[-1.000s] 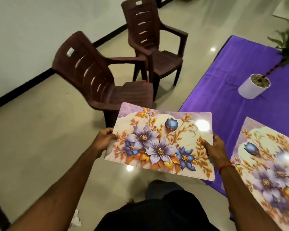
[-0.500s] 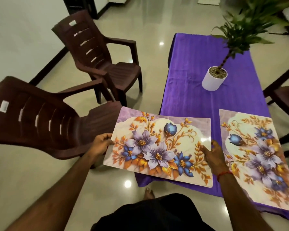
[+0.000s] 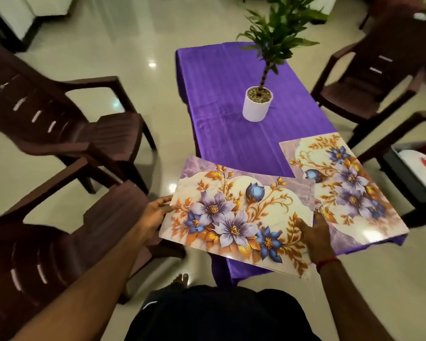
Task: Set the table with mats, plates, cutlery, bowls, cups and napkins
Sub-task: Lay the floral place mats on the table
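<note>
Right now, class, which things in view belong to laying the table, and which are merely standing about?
Belong to the job: held mat, gripped by left hand and right hand; second mat, lying flat on the purple-clothed table.
Standing about: potted plant on the table; brown chairs around it.

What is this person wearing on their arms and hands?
Both forearms are bare, no sleeves in view. The left hand wears nothing visible. The right hand is ungloved too, with a thin red thread round its wrist.
</note>
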Available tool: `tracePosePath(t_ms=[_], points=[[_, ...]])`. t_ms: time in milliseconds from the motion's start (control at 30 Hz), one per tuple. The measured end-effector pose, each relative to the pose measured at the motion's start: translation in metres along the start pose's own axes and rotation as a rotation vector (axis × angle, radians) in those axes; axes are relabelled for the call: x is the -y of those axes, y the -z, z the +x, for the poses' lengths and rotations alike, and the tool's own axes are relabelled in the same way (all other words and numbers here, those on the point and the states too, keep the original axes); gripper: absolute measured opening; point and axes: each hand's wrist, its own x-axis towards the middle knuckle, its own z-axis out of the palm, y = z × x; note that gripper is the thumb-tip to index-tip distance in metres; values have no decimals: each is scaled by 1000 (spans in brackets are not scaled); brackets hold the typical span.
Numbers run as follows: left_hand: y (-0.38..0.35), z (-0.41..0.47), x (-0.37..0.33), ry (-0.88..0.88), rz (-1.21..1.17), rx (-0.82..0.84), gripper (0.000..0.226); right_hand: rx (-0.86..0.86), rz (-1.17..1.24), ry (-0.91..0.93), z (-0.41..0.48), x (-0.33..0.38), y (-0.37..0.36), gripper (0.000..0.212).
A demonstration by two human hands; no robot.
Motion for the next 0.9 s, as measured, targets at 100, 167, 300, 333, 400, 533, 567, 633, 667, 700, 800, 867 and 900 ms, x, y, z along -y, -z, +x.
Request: tracePosePath(t_ms=[100,167,300,333,400,533,567,633,667,700,800,867,900], points=[[1,23,-20,-9,96,121,27,-110,57,-67,-30,-6,-7,39],[3,42,-33,-7,142,186,28,-190,102,-93,-48,-5,-12,41],[-4,73,-46,-24,183,157,27,-325,168,-146,-76,-9,-19,42],[-9,75,-47,-8,152,120,25,-362,190,-157,-84,-8,-20,39],[-20,78,-49,44,51,78,20,-431,225,-177,-97,-7,-23,36],[-40,92,-53,65,-31,76,13,-529,289,-239,-108,-15,-26,38],[-44,95,-54,63,-43,75,13,-541,302,-259,-107,-19,-27,37],[-55,99,-57,61,-62,75,13,-569,321,-294,-108,-24,-29,33],[-61,101,-57,61,-60,69,14,-581,331,-303,-108,-26,-30,31],[-66,103,-58,58,-54,61,18,-592,339,-302,-107,-28,-32,30],[-74,112,-57,50,-33,25,29,-618,370,-350,-104,-35,-44,29],[-78,119,-59,43,5,15,32,-637,381,-384,-104,-38,-52,30],[-79,120,-60,37,23,17,33,-648,390,-387,-103,-38,-55,32]])
